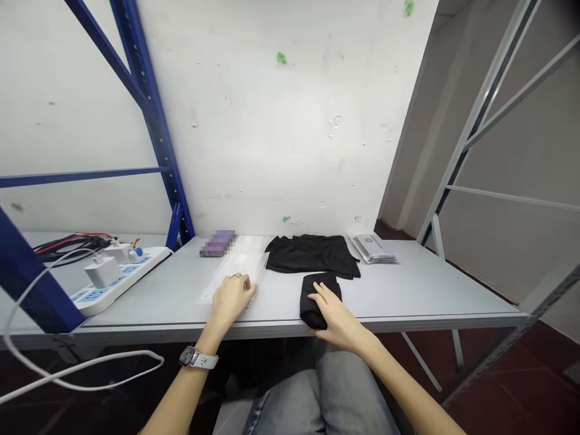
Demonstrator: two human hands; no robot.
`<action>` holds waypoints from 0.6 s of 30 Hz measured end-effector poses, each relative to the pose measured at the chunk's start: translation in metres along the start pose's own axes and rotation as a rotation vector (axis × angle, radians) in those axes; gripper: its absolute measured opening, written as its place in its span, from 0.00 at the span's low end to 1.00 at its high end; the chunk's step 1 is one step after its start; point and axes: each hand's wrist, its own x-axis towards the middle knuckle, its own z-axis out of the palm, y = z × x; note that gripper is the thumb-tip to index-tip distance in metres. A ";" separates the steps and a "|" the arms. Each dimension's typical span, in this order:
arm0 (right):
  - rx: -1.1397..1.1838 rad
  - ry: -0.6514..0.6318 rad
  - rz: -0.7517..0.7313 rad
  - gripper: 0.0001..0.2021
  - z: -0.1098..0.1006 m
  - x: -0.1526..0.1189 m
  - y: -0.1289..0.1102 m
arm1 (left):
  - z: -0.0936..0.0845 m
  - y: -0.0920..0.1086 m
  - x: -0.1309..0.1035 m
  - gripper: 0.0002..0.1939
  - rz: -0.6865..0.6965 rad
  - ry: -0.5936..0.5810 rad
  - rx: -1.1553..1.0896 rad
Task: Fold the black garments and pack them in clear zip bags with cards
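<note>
A folded black cloth [308,302] lies at the table's front edge, partly over it. My right hand [333,311] rests on its right side, fingers spread on top and the thumb low by the edge. My left hand [232,295] is at the near end of some clear plastic bags [247,257], its fingers curled down; whether they pinch the plastic is too small to tell. Behind the folded piece lies a wider spread of black cloth [312,255].
Packets in a grey-white stack [374,249] lie at the back right. A blurred purple object [218,243] is at the back left. Farther left are a white power strip [127,281], chargers and cables, beside a blue rack post [158,133].
</note>
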 end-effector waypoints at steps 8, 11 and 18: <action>0.226 0.010 -0.006 0.33 0.002 0.002 0.016 | -0.009 -0.003 -0.008 0.04 0.124 -0.182 0.031; 0.261 0.042 0.006 0.30 0.005 0.003 0.016 | -0.015 0.006 -0.016 0.07 0.149 -0.199 0.075; 0.435 0.361 0.080 0.26 0.020 0.008 0.008 | 0.015 0.042 -0.023 0.10 0.324 -0.067 -0.178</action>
